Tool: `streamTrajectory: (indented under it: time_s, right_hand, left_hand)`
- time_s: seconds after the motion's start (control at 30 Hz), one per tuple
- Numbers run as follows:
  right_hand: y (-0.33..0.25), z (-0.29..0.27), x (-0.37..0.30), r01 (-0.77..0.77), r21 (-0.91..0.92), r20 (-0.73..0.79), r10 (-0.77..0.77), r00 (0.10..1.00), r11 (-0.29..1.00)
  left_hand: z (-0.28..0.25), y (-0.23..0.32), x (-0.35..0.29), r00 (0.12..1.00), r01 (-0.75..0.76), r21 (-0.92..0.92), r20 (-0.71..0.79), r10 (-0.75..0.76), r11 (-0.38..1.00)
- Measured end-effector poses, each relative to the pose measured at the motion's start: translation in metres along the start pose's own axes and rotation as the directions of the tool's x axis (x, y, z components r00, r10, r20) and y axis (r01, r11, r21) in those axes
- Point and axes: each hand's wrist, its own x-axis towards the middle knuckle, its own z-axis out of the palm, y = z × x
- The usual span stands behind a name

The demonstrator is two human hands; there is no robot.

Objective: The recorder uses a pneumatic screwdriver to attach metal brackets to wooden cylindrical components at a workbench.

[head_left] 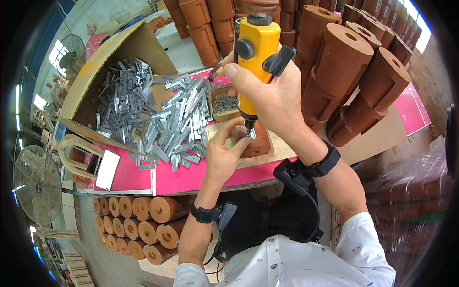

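My right hand (276, 98) is wrapped round a yellow power screwdriver (260, 38) held upright, its bit pointing down. Below the bit lies a reddish-brown block (260, 145), with a small silvery metal piece (253, 135) on it. My left hand (224, 155) is beside the bit, thumb and fingertips pinched close to its tip. Whatever sits between those fingertips is too small to make out. Just behind the left hand stands a small open box of screws (224, 104). Loose metal brackets (179, 119) are heaped to its left.
A tipped cardboard box (79, 103) spills brackets over the pink-covered table (184, 179). A phone (108, 170) leans on a wooden stand (71, 143) at left. Stacked brown cylinders (339, 57) crowd the right and back; more cylinders (165, 209) lie below the table. A fan (38, 184) stands far left.
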Motion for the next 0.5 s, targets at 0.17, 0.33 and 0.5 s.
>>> streamTrajectory:
  time_s: [0.17, 0.33, 0.5]
  right_hand:
    - [0.003, 0.001, 0.0, 0.008, -0.044, -0.001, -0.008, 1.0, 0.999]
    - [0.006, 0.001, 0.002, 0.019, -0.042, 0.004, -0.019, 1.0, 0.999]
    - [0.016, 0.003, 0.006, 0.054, -0.017, -0.026, -0.055, 0.998, 0.998]
  left_hand:
    - [0.001, 0.001, 0.0, 0.999, -0.011, 0.032, -0.03, 0.012, 0.999]
    - [0.002, 0.001, 0.003, 1.0, 0.008, 0.046, -0.029, -0.007, 0.999]
    - [0.0, -0.009, 0.012, 0.995, -0.091, 0.151, -0.021, 0.095, 0.984]
